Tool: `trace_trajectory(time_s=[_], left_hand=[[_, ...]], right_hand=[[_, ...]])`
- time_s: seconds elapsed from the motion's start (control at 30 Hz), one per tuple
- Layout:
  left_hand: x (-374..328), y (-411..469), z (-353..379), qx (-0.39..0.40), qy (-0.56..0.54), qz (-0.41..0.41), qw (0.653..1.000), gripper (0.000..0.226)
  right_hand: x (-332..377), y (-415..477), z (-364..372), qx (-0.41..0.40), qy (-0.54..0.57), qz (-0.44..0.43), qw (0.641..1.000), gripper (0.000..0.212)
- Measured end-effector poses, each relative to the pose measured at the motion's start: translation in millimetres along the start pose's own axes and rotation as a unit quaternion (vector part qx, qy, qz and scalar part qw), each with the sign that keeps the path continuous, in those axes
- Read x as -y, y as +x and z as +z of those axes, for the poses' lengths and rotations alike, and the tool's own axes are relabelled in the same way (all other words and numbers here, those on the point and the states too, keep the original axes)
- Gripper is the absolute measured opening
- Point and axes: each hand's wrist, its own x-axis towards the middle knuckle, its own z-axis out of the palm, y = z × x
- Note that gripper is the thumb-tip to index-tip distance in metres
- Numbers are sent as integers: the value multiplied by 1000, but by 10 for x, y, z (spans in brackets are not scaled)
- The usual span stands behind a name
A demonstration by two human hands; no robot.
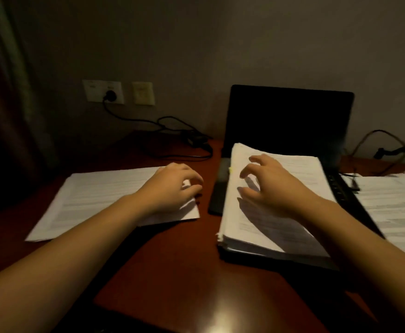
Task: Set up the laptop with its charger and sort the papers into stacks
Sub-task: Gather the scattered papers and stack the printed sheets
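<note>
An open black laptop (290,118) with a dark screen stands at the back of the red-brown desk (172,260). A thick paper stack (278,207) lies on its keyboard. My right hand (271,183) hovers just over this stack, fingers spread and bent, holding nothing. A thin stack of sheets (95,198) lies to the left. My left hand (175,188) rests on its right end, fingers curled round the sheet's edge. The charger plug (111,94) sits in a wall socket, and its cable runs past the power brick (196,140) toward the laptop's left side.
A third spread of papers (396,207) lies at the right edge beside the laptop. A second thin cable (386,150) loops against the wall at the back right. A pale switch plate (143,93) is next to the socket. A dark curtain (6,92) hangs at the left.
</note>
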Motion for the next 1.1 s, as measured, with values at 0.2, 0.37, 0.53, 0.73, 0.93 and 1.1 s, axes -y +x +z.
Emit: trace_trajectory(time_s=[0.2,0.37,0.53,0.73,0.93,1.1], left_hand=[[986,-89,-382,76,120,-165,976,37],[1464,-131,-613,126,88,-216,964,61],[1528,-62,-758,206,31,-257,944,90],[1359,-127,-679,138,-4,-125,983,24],[1193,-190,-684,22,93,18,995,10],[1351,-290,-745,-91,94,-189,973,93]], right_hand=[[689,513,242,-3,66,-44,997,50],[977,919,437,125,118,49,984,30],[1047,1100,557,190,85,110,972,45],[1143,1163,554,63,-65,-44,995,115],[1375,1277,450,62,-64,-194,977,13],[1201,1332,377,85,50,-85,992,37]])
